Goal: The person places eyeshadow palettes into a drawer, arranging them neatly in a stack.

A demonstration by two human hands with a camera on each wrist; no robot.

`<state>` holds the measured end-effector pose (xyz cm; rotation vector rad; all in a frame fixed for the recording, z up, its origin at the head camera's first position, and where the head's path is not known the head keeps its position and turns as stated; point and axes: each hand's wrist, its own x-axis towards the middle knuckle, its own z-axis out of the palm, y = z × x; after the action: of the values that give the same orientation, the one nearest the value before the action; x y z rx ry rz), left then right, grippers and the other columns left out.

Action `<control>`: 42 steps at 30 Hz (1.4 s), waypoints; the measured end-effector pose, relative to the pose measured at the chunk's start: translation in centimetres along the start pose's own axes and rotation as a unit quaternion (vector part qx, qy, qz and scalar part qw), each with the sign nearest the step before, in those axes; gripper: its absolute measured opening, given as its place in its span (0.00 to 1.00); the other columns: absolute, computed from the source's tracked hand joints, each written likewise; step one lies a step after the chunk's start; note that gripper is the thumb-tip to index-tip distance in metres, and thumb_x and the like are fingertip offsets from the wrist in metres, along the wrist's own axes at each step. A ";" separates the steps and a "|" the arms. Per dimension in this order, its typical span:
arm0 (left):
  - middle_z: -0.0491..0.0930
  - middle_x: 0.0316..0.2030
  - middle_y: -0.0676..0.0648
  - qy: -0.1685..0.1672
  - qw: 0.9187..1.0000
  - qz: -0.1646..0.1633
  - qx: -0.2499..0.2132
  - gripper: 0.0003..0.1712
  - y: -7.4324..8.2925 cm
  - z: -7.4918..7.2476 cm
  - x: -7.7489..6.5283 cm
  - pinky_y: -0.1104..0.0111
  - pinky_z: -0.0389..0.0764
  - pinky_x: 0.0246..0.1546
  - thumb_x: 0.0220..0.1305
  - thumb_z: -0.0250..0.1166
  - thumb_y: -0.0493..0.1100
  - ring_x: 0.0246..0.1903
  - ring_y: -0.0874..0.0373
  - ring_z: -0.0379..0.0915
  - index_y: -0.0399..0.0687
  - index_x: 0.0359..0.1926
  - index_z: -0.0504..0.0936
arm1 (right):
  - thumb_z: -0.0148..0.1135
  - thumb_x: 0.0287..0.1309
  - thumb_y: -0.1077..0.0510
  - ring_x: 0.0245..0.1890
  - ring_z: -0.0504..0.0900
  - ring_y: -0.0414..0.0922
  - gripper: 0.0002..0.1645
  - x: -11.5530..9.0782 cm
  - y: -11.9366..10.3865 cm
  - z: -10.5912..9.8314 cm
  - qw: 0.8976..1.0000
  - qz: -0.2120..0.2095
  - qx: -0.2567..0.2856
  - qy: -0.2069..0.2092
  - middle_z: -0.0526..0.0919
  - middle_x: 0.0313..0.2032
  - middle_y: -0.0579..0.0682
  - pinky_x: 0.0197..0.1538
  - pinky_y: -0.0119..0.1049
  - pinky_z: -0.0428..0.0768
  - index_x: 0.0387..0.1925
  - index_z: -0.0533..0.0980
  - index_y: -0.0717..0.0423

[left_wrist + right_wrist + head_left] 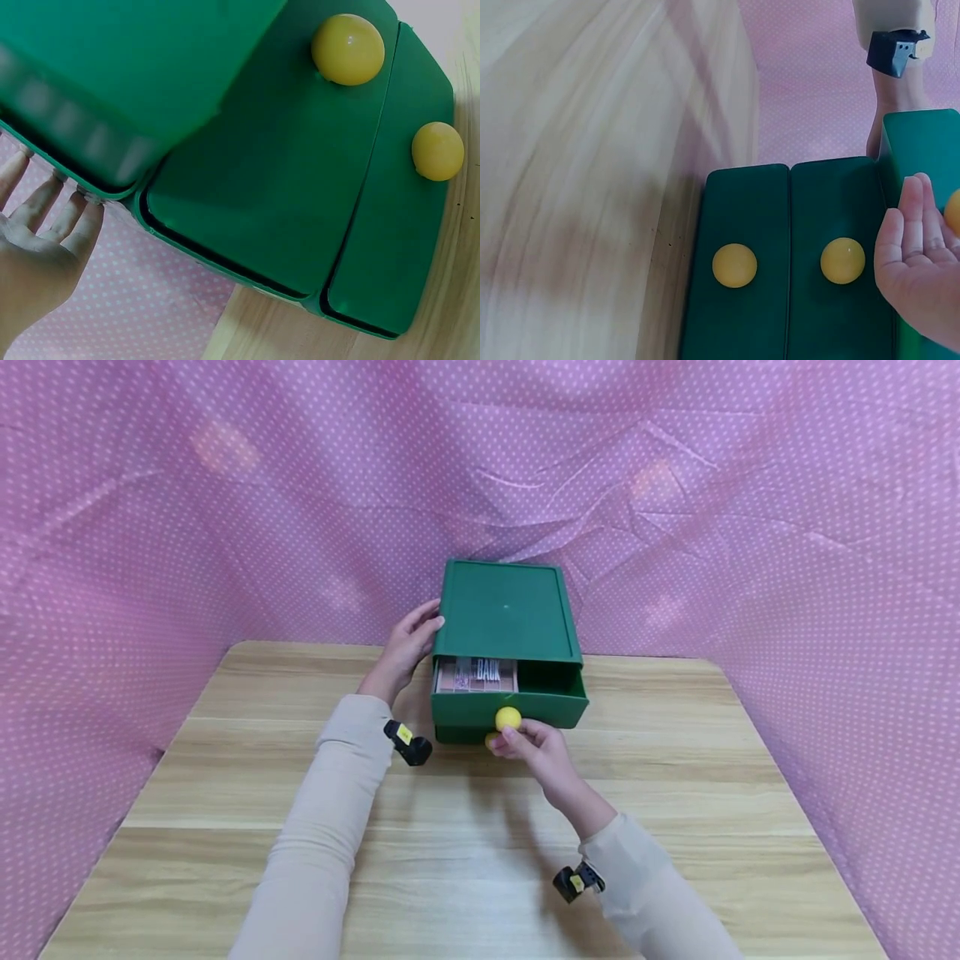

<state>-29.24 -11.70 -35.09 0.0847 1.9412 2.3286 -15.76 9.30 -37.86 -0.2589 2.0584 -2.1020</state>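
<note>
A green drawer cabinet [504, 610] with round yellow knobs stands on the table. Its top drawer [551, 710] is pulled part way out, showing a flat pinkish item [453, 675] with printed lettering in its left half. My right hand [542, 752] holds the top drawer's yellow knob [507, 718], thumb and forefinger at its lower right side. In the right wrist view, the other fingers [913, 217] extend below that knob. My left hand [405, 647] rests against the cabinet's left side, fingertips along the wall near the top edge.
Two lower drawers sit closed, each with a yellow knob [734, 265]. Under the cabinet is a wood-grain table [450, 860]. Pink dotted cloth [337, 485] hangs behind and at both sides. Small black cameras [408, 743] are strapped to both sleeves.
</note>
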 end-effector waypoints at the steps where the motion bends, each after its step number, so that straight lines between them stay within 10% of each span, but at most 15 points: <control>1: 0.63 0.55 0.48 0.000 1.000 -0.001 -0.001 0.25 0.0 0.0 0.0 0.67 0.68 0.48 0.59 0.55 0.45 0.50 0.55 0.65 0.51 0.59 0.64 | 0.51 0.58 0.55 0.36 0.77 0.53 0.20 0.2 -0.1 0.0 1.000 0.002 -0.002 0.001 0.78 0.34 0.61 0.44 0.41 0.74 0.41 0.70 0.71; 42: 0.64 0.54 0.48 0.004 1.000 0.003 -0.003 0.24 -0.1 0.0 0.1 0.66 0.68 0.49 0.60 0.55 0.43 0.50 0.55 0.64 0.50 0.59 0.65 | 0.48 0.60 0.54 0.34 0.77 0.51 0.21 4.3 -1.0 0.1 0.997 0.041 -0.033 0.054 0.78 0.32 0.59 0.42 0.38 0.75 0.43 0.69 0.70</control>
<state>-29.36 -11.66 -35.18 0.0802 1.9395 2.3431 -19.93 8.08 -36.83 -0.0697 2.1617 -2.0447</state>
